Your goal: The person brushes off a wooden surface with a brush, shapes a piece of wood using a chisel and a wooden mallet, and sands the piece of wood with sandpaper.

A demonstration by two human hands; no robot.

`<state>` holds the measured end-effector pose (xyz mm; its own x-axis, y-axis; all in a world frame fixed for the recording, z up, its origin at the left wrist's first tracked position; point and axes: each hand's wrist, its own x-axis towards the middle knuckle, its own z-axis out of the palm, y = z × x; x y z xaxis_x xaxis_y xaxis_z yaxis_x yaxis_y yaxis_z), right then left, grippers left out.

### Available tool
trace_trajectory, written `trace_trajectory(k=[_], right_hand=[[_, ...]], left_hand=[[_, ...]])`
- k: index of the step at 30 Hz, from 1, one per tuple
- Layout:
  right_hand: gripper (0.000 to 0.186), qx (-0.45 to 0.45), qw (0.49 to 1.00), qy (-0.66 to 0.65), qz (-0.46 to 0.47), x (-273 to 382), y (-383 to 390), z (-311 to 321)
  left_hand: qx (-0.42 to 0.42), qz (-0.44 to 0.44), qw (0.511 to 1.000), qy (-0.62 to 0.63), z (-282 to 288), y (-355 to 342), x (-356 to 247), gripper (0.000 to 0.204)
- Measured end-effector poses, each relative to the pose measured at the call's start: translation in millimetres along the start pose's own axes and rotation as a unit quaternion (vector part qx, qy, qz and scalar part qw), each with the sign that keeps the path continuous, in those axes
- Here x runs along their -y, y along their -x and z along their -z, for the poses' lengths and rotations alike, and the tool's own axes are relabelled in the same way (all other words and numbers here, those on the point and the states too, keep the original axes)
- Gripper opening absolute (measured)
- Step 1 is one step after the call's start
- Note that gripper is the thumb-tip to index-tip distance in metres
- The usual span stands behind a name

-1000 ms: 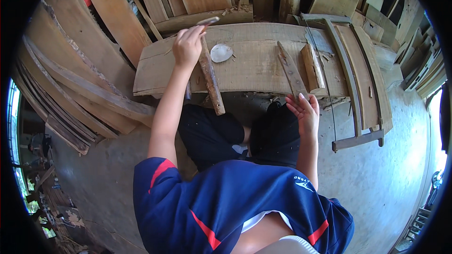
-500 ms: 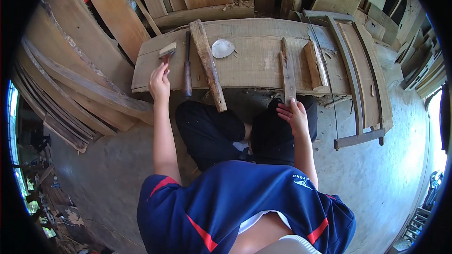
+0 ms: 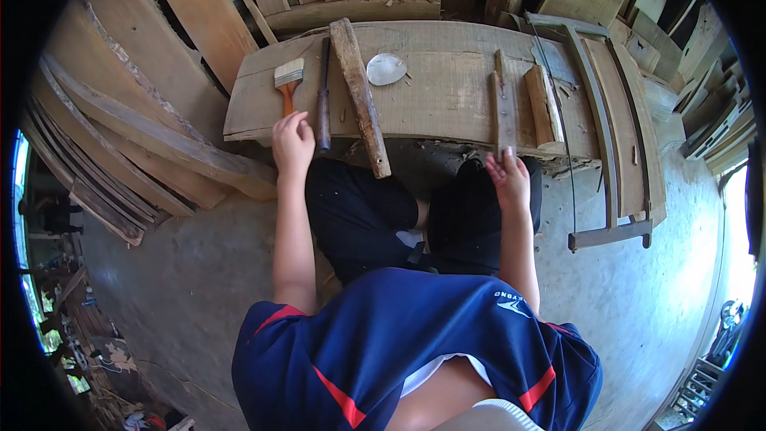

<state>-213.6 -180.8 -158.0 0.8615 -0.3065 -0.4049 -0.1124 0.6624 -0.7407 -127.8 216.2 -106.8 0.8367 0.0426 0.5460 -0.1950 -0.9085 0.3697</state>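
Note:
A paintbrush (image 3: 288, 84) with pale bristles and a reddish-brown handle lies flat on a thick wooden slab (image 3: 447, 56). At the end of its handle is my left hand (image 3: 294, 144), fingers loosely bent and a little apart, not visibly wrapped round it. A narrow wooden strip (image 3: 506, 112) lies toward the slab's right, its near end at the front edge. Just below that end, my right hand (image 3: 511, 182) is palm partly up with thumb and fingers apart; whether a fingertip still touches the strip is hard to tell.
Between my hands lie a dark long-handled tool (image 3: 323, 104), a rough wooden stick (image 3: 359, 96) and a whitish round disc (image 3: 386, 69). On the right are a split wood block (image 3: 544, 108) and a frame saw (image 3: 594, 120). Planks (image 3: 199, 16) lean behind; curved boards (image 3: 152, 136) stand left.
The paintbrush, tilted in my left hand before, now lies flat. My right hand has slipped off the strip's near end, and the strip sits farther onto the slab. The view has shifted slightly.

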Motion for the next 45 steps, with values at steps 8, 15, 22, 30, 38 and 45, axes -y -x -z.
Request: trace_trajectory(k=[8, 15, 22, 30, 38, 45], right_hand=[[0.036, -0.054, 0.978, -0.195, 0.051, 15, -15, 6], [0.04, -0.08, 0.988, -0.046, -0.124, -12, 10, 4], [0.019, 0.071, 0.982, 0.174, -0.004, -15, 32, -31], [0.046, 0.073, 0.691, 0.562, 0.449, -18, 33, -107], [0.065, 0.062, 0.62, 0.727, 0.288, -44, 13, -119], [0.064, 0.081, 0.654, 0.702, 0.272, -41, 20, -121]], left_hand=[[0.122, 0.175, 0.973, -0.089, -21, 0, -48, 0.046], [0.154, 0.327, 0.884, 0.297, -29, -1, -28, 0.021], [0.116, 0.21, 0.938, 0.249, 17, 70, -118, 0.035], [0.217, 0.051, 0.934, 0.278, 16, 129, -162, 0.044], [0.443, 0.117, 0.847, 0.269, 43, 99, -180, 0.068], [0.499, 0.408, 0.587, 0.49, 52, 110, -180, 0.038]])
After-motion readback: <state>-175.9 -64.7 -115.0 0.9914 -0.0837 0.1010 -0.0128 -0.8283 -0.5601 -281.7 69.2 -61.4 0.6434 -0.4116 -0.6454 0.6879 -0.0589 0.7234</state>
